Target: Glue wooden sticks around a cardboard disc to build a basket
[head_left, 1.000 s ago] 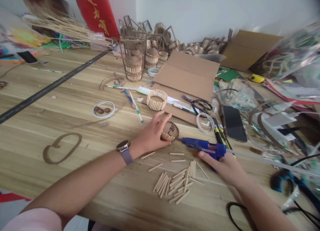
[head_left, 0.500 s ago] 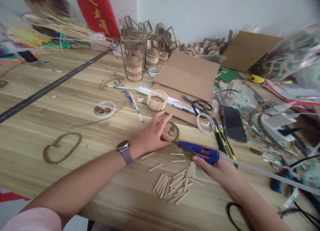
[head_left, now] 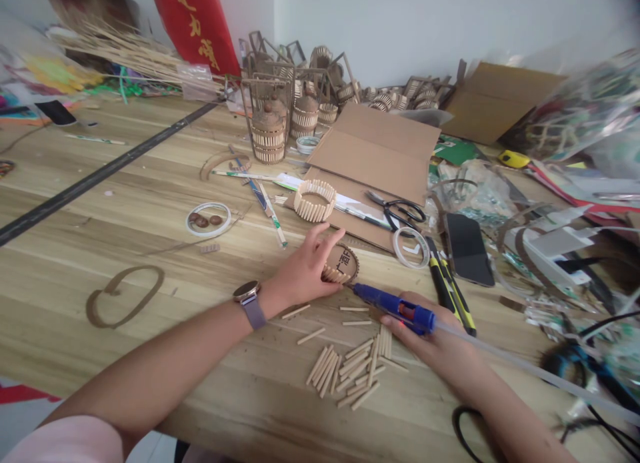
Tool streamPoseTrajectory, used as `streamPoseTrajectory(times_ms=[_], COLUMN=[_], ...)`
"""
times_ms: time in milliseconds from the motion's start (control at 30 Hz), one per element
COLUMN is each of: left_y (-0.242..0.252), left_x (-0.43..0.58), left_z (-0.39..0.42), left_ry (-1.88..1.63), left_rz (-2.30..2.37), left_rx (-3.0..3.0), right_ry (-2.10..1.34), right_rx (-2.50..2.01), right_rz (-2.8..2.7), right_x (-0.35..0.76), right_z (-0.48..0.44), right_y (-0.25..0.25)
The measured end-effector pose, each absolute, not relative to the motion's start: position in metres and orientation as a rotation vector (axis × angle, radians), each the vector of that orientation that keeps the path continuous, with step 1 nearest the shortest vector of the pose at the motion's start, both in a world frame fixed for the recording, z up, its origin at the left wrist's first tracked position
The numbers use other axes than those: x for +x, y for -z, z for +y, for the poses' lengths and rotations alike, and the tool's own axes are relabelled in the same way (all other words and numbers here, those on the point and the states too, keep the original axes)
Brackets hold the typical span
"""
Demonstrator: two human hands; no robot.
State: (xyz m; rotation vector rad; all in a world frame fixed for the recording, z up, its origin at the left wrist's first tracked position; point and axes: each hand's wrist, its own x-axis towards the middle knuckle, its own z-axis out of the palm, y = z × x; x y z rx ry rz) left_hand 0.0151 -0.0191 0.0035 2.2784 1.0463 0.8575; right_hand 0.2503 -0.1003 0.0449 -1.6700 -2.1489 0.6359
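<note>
Round base (head_left: 347,259): just nearer than stick ring (head_left: 313,212); looks part-lined, far rim bare.
Left hand (head_left: 299,271): grasping round base.
Right hand (head_left: 441,339): gripping glue gun (head_left: 387,305).
Loose sticks (head_left: 356,365): nearer still, unplaced.

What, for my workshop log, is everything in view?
Glue gun: 1, blue, in right hand
Round cardboard piece: 1, brown, at left hand
Stick ring: 1, pale, centre
Loose sticks: many, pale, front centre
Scissors: 1, black, centre right
Phone: 1, black, right
Tools: 2, yellow-black, beside phone
Rings: at least 3, white, left, right, back
Beads: 3, brown, in left ring
Strip loop: 1, brown, left
Cardboard: several, brown, back
Barrels: many, brown-pale, back
Banner: 1, red, back left
Bar: 1, black, left
Table: 1, wood-coloured, throughout
Clutter: uncountable, mixed, both sides
Watch: 1, mauve-strapped, left wrist
Left hand: 1, bare, centre
Right hand: 1, bare, right
</note>
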Motion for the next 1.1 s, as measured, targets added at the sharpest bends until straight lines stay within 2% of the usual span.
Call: streamPoseTrajectory(times_ms=[1100], left_y=[-0.0024], left_x=[0.015], left_z=[-0.0187], left_ry=[-0.862], left_rz=[1.046], left_rx=[2.289], right_ry=[-0.511], right_rx=[-1.602], right_rz=[-2.219], right_x=[0.2504], right_z=[-0.1008], right_y=[-0.0437])
